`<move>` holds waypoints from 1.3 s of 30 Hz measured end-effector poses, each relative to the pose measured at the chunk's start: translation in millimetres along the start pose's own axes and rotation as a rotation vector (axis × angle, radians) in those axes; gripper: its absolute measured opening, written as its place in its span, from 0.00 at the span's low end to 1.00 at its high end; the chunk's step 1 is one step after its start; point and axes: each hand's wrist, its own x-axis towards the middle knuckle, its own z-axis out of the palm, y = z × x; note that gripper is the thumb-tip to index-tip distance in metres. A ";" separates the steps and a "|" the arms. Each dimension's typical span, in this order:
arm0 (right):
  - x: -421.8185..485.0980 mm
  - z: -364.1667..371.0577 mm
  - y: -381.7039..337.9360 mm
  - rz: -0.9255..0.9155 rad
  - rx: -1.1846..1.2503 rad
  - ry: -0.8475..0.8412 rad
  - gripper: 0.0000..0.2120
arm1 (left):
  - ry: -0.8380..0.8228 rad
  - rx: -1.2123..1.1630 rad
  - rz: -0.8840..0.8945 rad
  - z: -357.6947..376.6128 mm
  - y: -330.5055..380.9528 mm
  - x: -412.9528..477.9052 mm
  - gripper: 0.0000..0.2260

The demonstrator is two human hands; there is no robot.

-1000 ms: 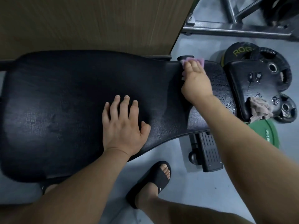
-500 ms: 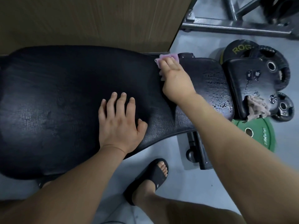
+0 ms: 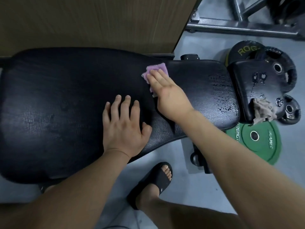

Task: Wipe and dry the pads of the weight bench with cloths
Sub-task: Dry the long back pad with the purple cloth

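Observation:
The long black back pad [image 3: 57,104] of the weight bench fills the left and middle of the view, its right end cracked and peeling. My right hand [image 3: 168,95] presses a purple cloth [image 3: 155,70] flat onto the pad near its far edge, fingers extended over the cloth. My left hand [image 3: 123,124] rests flat on the pad just below and left of it, fingers apart and holding nothing. A smaller black seat pad [image 3: 252,85] lies to the right, with a beige cloth [image 3: 262,111] draped over its near corner.
Black weight plates [image 3: 280,66] and a green plate [image 3: 264,142] lie on the grey floor to the right. A wooden panel [image 3: 90,20] stands behind the bench and a steel frame [image 3: 244,28] at the top right. My sandalled foot [image 3: 153,180] stands below the pad.
My right hand has slid the purple cloth leftward along the pad, from the narrow end toward the middle. My left hand has stayed in place on the pad.

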 end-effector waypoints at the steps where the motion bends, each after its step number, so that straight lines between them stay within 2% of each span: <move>1: -4.4 -2.7 7.9 -0.028 -0.029 -0.024 0.32 | 0.002 -0.002 0.001 0.2 0.1 -0.3 0.29; 3: -6.9 -12.5 30.5 0.023 -0.086 -0.045 0.33 | -0.002 -0.004 -0.002 0.0 0.7 0.0 0.29; 5: -2.7 -20.3 44.9 0.161 -0.096 -0.037 0.34 | -0.010 -0.006 -0.007 0.0 1.0 0.2 0.29; 7: 0.7 -16.8 36.9 0.229 -0.077 0.008 0.33 | -0.003 -0.008 -0.005 0.6 0.6 -0.2 0.29; 10: -24.8 0.1 4.0 0.086 -0.033 0.083 0.31 | 0.008 -0.004 0.007 0.8 0.3 -0.5 0.29; 14: -92.3 3.3 -6.6 -0.079 -0.054 -0.035 0.32 | 0.001 0.006 0.013 2.5 0.1 -1.1 0.29; 16: -102.8 -3.7 15.0 -0.019 -0.071 -0.033 0.32 | -0.001 0.000 0.011 2.8 0.8 -1.3 0.29; 18: -97.1 -6.2 34.8 0.118 -0.060 0.065 0.29 | 0.002 -0.009 0.005 2.9 0.9 -1.8 0.28; 21: -92.1 5.8 19.0 0.272 -0.020 0.157 0.29 | 0.011 -0.014 0.007 2.9 1.8 -2.9 0.28; 24: -114.7 18.6 -17.0 0.184 -0.005 0.092 0.32 | 0.016 -0.016 0.003 3.6 1.8 -2.7 0.28; 27: -141.1 10.6 -20.9 0.136 -0.023 0.019 0.34 | 0.014 -0.019 0.006 1.6 2.9 -3.3 0.27; 33: -153.9 -0.3 7.5 0.356 -0.063 0.088 0.36 | -0.039 0.016 0.024 -6.2 9.1 -1.7 0.26; 36: -156.2 1.3 6.8 0.363 -0.043 0.114 0.34 | -0.036 -0.032 0.070 -9.7 27.8 11.6 0.21; 39: -171.6 -1.0 22.2 0.333 -0.071 0.127 0.30 | -0.144 -0.104 0.153 -3.1 70.4 23.8 0.24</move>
